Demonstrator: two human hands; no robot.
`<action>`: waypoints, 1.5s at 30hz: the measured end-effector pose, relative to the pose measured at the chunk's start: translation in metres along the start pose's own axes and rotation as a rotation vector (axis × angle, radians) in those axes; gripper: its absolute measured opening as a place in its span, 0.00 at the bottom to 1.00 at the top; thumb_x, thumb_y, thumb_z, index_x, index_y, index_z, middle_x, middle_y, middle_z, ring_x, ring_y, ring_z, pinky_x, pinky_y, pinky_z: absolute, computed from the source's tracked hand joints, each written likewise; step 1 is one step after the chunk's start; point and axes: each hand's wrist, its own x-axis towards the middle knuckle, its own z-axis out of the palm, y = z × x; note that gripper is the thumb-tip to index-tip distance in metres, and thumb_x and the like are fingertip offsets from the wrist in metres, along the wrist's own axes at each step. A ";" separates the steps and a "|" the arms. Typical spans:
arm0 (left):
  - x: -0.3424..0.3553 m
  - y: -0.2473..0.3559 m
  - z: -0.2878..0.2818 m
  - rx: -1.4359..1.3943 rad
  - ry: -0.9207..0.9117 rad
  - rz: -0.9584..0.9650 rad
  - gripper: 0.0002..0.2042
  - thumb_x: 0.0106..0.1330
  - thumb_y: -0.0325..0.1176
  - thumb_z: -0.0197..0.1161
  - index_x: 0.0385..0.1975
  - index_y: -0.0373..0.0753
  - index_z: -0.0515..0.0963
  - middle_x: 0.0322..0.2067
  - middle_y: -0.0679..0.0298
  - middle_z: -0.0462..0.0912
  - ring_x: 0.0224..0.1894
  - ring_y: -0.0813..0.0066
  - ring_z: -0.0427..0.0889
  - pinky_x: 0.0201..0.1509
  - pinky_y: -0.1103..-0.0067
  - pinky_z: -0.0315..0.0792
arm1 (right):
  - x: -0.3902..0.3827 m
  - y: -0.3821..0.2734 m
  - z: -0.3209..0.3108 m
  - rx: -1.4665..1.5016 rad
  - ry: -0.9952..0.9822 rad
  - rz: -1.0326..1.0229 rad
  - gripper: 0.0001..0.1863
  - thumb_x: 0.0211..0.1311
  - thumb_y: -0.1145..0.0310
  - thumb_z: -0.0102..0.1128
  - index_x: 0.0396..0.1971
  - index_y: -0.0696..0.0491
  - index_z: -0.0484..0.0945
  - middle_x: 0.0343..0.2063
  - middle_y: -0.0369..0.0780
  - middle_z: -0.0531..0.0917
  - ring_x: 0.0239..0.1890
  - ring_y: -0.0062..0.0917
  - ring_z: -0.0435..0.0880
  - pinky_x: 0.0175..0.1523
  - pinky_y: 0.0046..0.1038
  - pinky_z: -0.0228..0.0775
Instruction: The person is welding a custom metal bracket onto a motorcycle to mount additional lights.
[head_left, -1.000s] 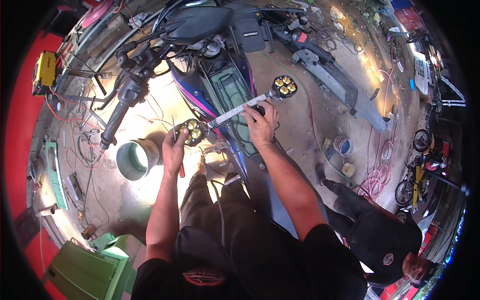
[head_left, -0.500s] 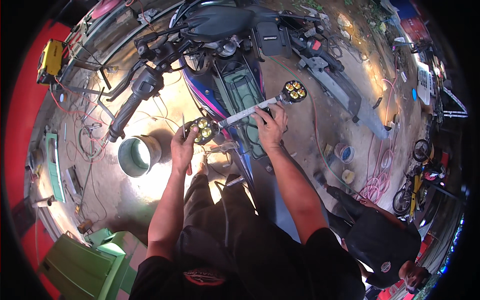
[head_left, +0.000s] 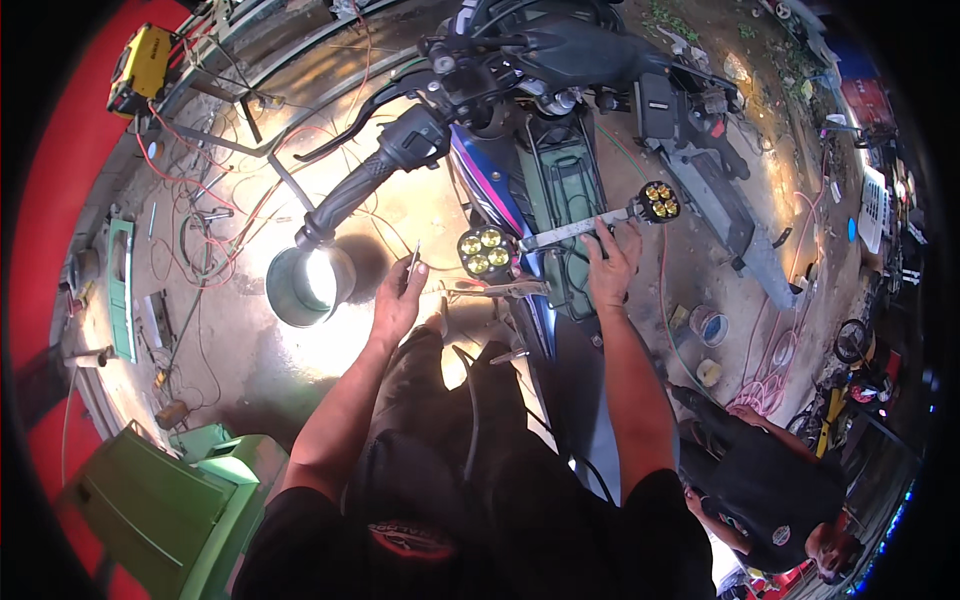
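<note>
My left hand (head_left: 398,300) grips a slim tool (head_left: 415,260), probably a screwdriver, left of a round auxiliary lamp (head_left: 485,249) with yellowish lenses, apart from it. A pale, straight metal bar (head_left: 575,229) joins this lamp to a second, similar lamp (head_left: 661,201) at its right end. My right hand (head_left: 613,268) has its fingers curled on the bar near that end. The bar lies across the green frame section (head_left: 562,175) of a partly stripped motorbike, whose black handlebar grip (head_left: 350,195) extends to the upper left.
A bucket (head_left: 298,290) stands left. Also around are a yellow machine (head_left: 140,68), tangled hoses, a green plastic object (head_left: 150,510), a loose grey bodywork part (head_left: 735,230) and small tubs (head_left: 708,325). A co-worker in black (head_left: 760,480) is at lower right, with bikes beyond.
My left hand has come away from the left lamp, still holding the tool. The lamp bar and my right hand appear further right in view; the whole scene has shifted rightward too.
</note>
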 end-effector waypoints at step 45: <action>-0.129 -0.278 -0.556 0.014 0.385 0.071 0.12 0.72 0.38 0.56 0.42 0.40 0.85 0.43 0.54 0.86 0.49 0.52 0.84 0.56 0.65 0.75 | -0.233 -0.468 0.226 0.594 -1.095 0.673 0.16 0.65 0.61 0.67 0.46 0.55 0.82 0.36 0.35 0.82 0.40 0.27 0.81 0.46 0.31 0.72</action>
